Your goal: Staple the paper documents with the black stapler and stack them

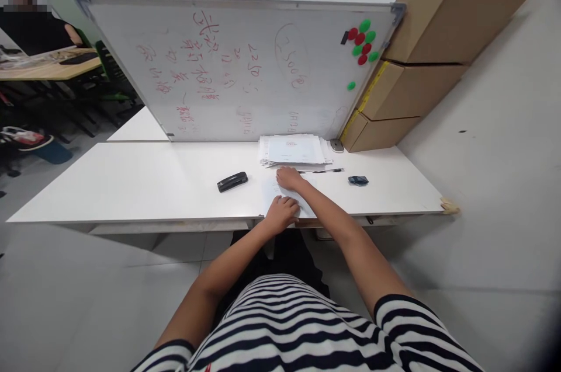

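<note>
A pale blue printed sheet of paper [269, 190] lies near the front edge of the white desk, partly covered by both hands. My left hand [283, 212] rests flat on its lower part, fingers spread. Across the sheet's upper part reaches my right hand [288, 177], its fingers bent and pressed together; anything in them is hidden. Just beyond the hands is a thick stack of papers [293, 149]. To the left lies a black stapler [232, 181]. A dark pen [328, 170] lies to the right of my right hand.
A whiteboard [245, 68] with red writing and magnets stands along the desk's back. Cardboard boxes [421, 16] are piled at the right wall. On the desk [131, 185] a small dark blue object [358, 180] lies at right. A person [39, 30] sits far left.
</note>
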A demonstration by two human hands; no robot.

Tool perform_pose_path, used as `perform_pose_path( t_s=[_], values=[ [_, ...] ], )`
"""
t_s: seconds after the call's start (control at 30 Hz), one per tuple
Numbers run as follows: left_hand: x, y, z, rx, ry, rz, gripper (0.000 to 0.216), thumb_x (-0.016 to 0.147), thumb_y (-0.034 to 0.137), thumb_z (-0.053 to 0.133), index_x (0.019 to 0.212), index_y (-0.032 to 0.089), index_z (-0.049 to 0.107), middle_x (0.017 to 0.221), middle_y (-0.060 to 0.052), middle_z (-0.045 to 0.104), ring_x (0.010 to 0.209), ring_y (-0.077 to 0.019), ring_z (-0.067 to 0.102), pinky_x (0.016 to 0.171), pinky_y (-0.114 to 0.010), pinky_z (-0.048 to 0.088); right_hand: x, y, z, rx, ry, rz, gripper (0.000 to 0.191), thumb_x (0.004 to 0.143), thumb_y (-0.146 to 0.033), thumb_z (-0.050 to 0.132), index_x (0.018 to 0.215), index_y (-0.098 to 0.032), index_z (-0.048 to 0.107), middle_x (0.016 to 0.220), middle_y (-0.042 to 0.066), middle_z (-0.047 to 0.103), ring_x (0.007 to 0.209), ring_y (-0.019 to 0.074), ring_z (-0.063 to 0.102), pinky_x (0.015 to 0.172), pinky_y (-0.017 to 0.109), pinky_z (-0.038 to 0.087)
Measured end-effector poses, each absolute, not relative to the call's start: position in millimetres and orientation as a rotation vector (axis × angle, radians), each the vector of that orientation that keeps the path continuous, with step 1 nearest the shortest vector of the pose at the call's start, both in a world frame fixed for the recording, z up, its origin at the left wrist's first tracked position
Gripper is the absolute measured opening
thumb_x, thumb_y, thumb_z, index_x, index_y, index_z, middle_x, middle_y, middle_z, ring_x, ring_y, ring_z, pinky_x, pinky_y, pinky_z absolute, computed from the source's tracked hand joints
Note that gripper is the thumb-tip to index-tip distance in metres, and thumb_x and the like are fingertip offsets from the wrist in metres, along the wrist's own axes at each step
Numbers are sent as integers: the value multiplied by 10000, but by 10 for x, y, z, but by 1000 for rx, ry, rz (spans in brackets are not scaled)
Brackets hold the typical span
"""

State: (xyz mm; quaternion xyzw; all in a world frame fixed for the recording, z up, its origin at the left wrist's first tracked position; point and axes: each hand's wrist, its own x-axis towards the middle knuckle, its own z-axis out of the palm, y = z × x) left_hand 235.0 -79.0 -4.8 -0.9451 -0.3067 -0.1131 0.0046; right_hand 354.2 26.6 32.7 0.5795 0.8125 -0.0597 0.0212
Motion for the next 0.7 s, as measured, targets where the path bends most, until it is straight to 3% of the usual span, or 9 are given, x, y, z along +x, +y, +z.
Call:
perform_pose_path(
  t_s=[0.2, 0.7],
  values=[
    [2307, -702, -48, -3034, -963, -348, 383, 814, 432, 662, 1151, 260, 603, 1233, -50, 603, 1123, -209, 530, 857, -339, 402, 3546, 169, 334, 1811, 2514, -225, 327, 946, -261, 359, 1069, -120, 627, 1150, 175, 629, 1015, 278, 579, 832, 363, 433],
    [2282, -895, 12, -3034, -903, -316, 381, 827, 474, 629, 1127, 242, 599, 1201, -59, 605, 1089, -229, 530, 871, -369, 386, 3611, -41, 240, 1890, 2594, -316, 306, 906, -160, 379, 954, -199, 679, 1083, 96, 639, 991, 240, 559, 796, 325, 419]
  ],
)
